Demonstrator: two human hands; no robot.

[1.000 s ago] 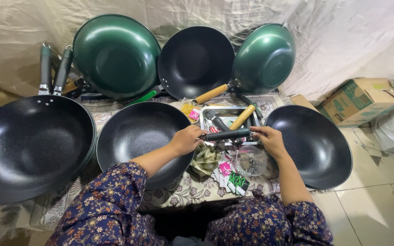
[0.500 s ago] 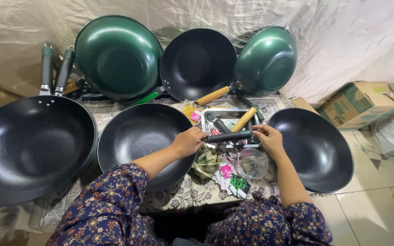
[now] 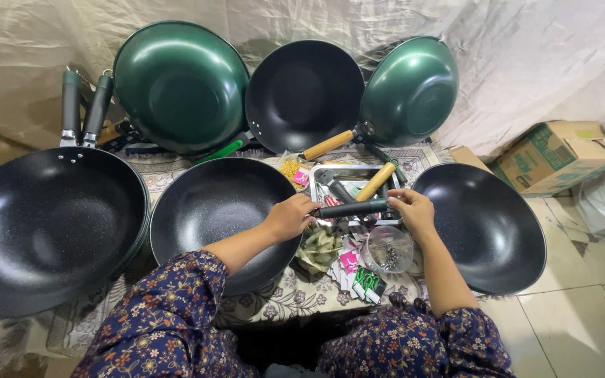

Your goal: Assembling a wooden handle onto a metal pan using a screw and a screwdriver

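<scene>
A black handle lies level between my two hands, just right of the rim of a black speckled wok in front of me. My left hand grips the handle's left end at that wok's rim. My right hand pinches its right end. Behind the handle sits a metal tray holding a wooden handle and another black handle. Below my hands stands a clear plastic cup with small metal parts in it.
A large black wok is at the left and another black wok at the right. Two green woks and a black one lean at the back. Pink and green packets lie on the patterned mat. A cardboard box stands at the right.
Both hands stay on the black handle in the same place; only the view shifts slightly.
</scene>
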